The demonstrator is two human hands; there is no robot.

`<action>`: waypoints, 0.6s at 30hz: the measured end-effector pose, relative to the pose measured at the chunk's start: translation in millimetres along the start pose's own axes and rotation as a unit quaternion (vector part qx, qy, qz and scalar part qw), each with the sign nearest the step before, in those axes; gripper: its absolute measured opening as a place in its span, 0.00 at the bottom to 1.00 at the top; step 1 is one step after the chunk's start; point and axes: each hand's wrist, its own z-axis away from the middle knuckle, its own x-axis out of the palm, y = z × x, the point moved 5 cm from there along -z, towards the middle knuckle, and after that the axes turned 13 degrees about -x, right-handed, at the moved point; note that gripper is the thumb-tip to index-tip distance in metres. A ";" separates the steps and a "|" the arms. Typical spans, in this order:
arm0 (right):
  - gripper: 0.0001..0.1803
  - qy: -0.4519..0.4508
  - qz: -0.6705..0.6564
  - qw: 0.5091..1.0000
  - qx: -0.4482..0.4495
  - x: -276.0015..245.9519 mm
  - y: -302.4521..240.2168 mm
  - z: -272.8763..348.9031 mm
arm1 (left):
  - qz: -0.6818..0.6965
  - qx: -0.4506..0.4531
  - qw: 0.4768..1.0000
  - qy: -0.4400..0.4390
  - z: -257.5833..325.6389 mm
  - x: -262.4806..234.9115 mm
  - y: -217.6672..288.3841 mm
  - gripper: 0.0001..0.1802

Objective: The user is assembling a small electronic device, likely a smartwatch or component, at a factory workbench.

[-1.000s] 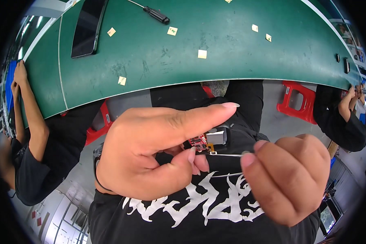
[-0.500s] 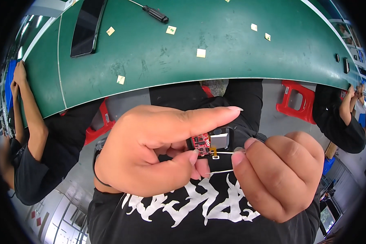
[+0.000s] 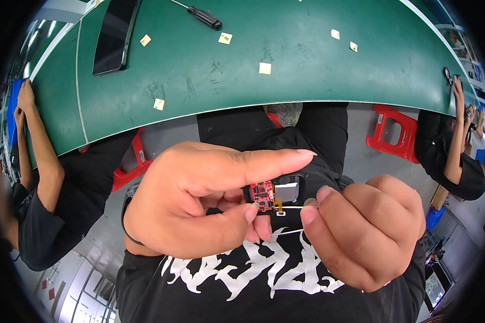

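My left hand (image 3: 194, 188) is closed around a small black device casing (image 3: 300, 188), index finger stretched along its far side and thumb at the near side. Inside the casing sits a red circuit board (image 3: 262, 195) beside a grey, shiny rectangular part (image 3: 287, 192). A short orange flex cable (image 3: 278, 206) with a small white-edged end sticks out at the board's near right corner. Pinched in my right hand (image 3: 366, 231) are metal tweezers (image 3: 286, 232). Their prongs are apart; the upper tip is at the flex cable, but whether it touches I cannot tell. The lower tip ends near my left fingertips.
Across the far side runs a green table (image 3: 199, 81) bearing a black phone (image 3: 116, 37), a screwdriver (image 3: 205, 18) and several small pale paper squares (image 3: 264, 68). Co-workers sit at left and right; one's hand (image 3: 458, 94) is at the table's right end. Red stools (image 3: 390, 134) stand below.
Both my hands, with the device and tweezers, have shifted slightly left and toward me. At the right, a co-worker's hand has come up to small black items on the table.
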 end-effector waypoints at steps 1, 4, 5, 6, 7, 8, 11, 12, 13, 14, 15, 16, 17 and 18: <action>0.14 0.002 -0.001 1.000 -0.001 0.2 -0.2 0.1 | -0.018 0.004 1.000 -0.001 -0.4 0.2 0.3 0.30; 0.14 0.005 -0.004 1.000 -0.016 0.1 0.6 0.4 | -0.002 0.012 1.000 0.002 1.9 1.4 -2.6 0.31; 0.15 0.003 -0.004 1.000 -0.026 0.3 -0.2 0.8 | -0.002 0.012 1.000 0.001 0.8 1.4 -2.5 0.31; 0.15 0.002 -0.003 1.000 -0.025 0.6 -0.6 0.7 | -0.019 0.014 1.000 0.003 -0.8 1.1 -2.0 0.31; 0.15 -0.001 -0.001 1.000 -0.018 1.4 -0.7 0.4 | -0.035 0.016 0.999 0.005 -2.1 0.8 -1.7 0.32; 0.15 -0.003 0.001 1.000 -0.012 1.5 -0.7 0.1 | -0.036 0.016 0.999 0.004 -2.5 0.6 -1.5 0.32; 0.15 -0.008 0.024 1.000 -0.017 -0.1 -0.5 -0.9 | -0.059 0.026 0.998 0.004 -1.6 1.7 0.0 0.33; 0.15 -0.007 0.022 1.000 -0.019 0.1 -1.5 -0.7 | -0.053 0.030 0.998 0.016 0.3 2.5 2.2 0.33; 0.15 -0.007 0.039 0.999 -0.023 -0.3 -3.9 -0.4 | -0.047 0.035 0.998 0.027 1.9 2.5 3.2 0.33; 0.15 -0.007 0.060 0.998 -0.023 -1.2 -5.9 -0.6 | -0.048 0.035 0.998 0.026 1.4 1.5 3.4 0.33; 0.15 -0.007 0.061 0.998 -0.023 -0.9 -6.8 -0.7 | -0.057 0.048 0.997 0.017 1.1 1.3 4.7 0.33; 0.16 -0.003 0.066 0.998 -0.022 -0.8 -7.6 -0.5 | -0.066 0.062 0.996 0.009 1.3 1.4 6.2 0.33; 0.16 -0.001 0.073 0.997 -0.020 -2.0 -8.9 0.0 | -0.066 0.061 0.996 0.006 0.9 1.7 7.2 0.33; 0.16 -0.002 0.075 0.997 -0.017 -3.3 -10.5 -0.8 | -0.051 0.048 0.998 0.002 0.4 1.7 7.7 0.33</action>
